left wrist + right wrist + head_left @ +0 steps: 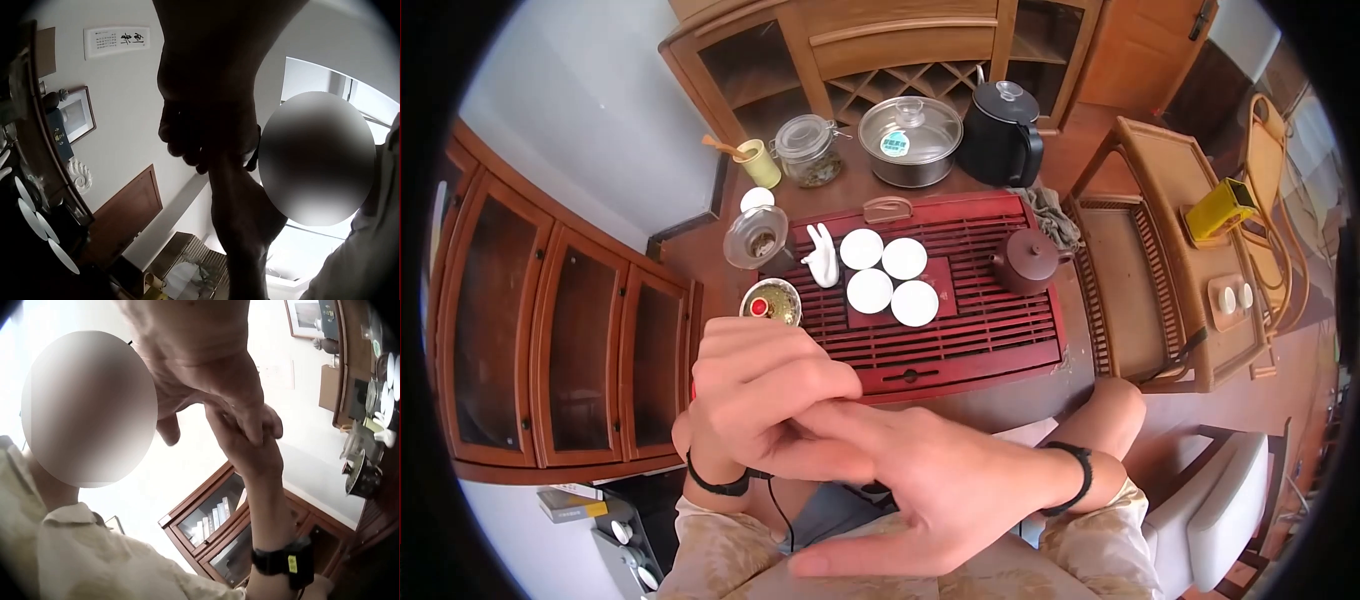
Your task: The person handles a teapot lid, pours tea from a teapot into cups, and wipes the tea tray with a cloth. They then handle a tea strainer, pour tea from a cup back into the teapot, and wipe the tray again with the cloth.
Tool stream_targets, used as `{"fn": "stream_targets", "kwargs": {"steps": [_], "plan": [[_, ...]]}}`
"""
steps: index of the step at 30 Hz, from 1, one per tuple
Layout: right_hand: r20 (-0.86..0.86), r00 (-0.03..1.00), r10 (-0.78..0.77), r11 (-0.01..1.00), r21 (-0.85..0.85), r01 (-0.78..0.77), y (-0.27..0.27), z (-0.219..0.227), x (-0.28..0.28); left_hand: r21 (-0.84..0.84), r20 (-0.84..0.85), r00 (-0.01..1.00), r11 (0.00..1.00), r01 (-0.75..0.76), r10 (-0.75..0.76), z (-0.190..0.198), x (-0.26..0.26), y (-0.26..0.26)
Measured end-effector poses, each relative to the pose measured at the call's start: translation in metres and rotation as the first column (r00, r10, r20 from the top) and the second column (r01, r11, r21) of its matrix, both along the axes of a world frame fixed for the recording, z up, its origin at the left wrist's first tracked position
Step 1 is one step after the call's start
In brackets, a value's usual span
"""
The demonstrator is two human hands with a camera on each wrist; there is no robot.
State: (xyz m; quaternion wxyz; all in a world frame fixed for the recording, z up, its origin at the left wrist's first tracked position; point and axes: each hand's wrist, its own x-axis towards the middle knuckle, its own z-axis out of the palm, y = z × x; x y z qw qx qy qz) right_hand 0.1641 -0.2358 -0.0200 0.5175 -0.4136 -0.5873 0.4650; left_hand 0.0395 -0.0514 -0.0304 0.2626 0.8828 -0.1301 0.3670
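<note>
In the head view my left hand (765, 400) is at the front edge of the tea tray, its fingers curled round the fingers of my right hand (930, 480). My right hand lies palm down with its thumb stretched out to the side; its fingertips are partly hidden by the left hand. The left wrist view shows the left hand (209, 128) dark against the light, touching the right hand (244, 215). In the right wrist view the right hand (209, 378) meets the left hand (247, 447), its thumb standing free.
Beyond the hands, a red slatted tray (1000, 345) bears several white cups (914, 303), a white hand-shaped figure (824, 258) and a brown teapot (1027, 262). Behind it stand a glass jar (810, 155), a lidded pot (910, 145) and a black kettle (998, 135). A wooden cart (1135, 300) is at right.
</note>
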Motion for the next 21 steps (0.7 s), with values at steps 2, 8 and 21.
{"fn": "stream_targets", "kwargs": {"steps": [2,8,21], "plan": [[0.091,0.994,0.066,0.998,0.005,-0.066,-0.002,0.006,0.016,0.002,-0.065,0.995,0.997,0.078,-0.078,0.004,0.003,-0.002],[0.343,0.939,0.033,0.991,0.111,-0.075,-0.004,-0.015,0.015,0.088,-0.334,0.936,0.985,0.145,-0.108,-0.001,-0.005,-0.018],[0.301,0.951,0.072,0.979,0.159,-0.125,-0.038,-0.037,0.011,-0.397,-0.27,0.767,0.793,0.463,-0.583,-0.014,0.01,-0.058]]}}
